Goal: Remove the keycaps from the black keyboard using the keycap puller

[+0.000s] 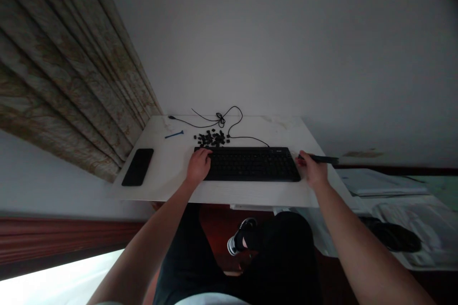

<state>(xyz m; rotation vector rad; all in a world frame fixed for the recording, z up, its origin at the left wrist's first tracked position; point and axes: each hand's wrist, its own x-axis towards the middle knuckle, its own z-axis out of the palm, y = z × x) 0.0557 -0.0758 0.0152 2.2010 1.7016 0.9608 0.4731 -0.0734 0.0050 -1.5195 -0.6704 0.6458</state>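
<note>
A black keyboard [250,164] lies flat on the white table, its cable running from the back edge. My left hand [199,166] rests over the keyboard's left end, fingers bent onto its upper left corner. Just off the right end, my right hand [312,167] is closed around a keycap puller [325,158] with a dark handle; thin wire prongs show faintly on the side facing the keyboard. Behind the keyboard's left half sits a loose heap of small black keycaps [212,138]. Dim light hides details of the individual keys.
On the white table [250,193], a black phone [138,167] lies at the left and a small blue brush-like tool [174,134] behind it. The tied black cable [221,119] is near the wall. A curtain [71,52] hangs at left; plastic-covered items [400,219] lie at right.
</note>
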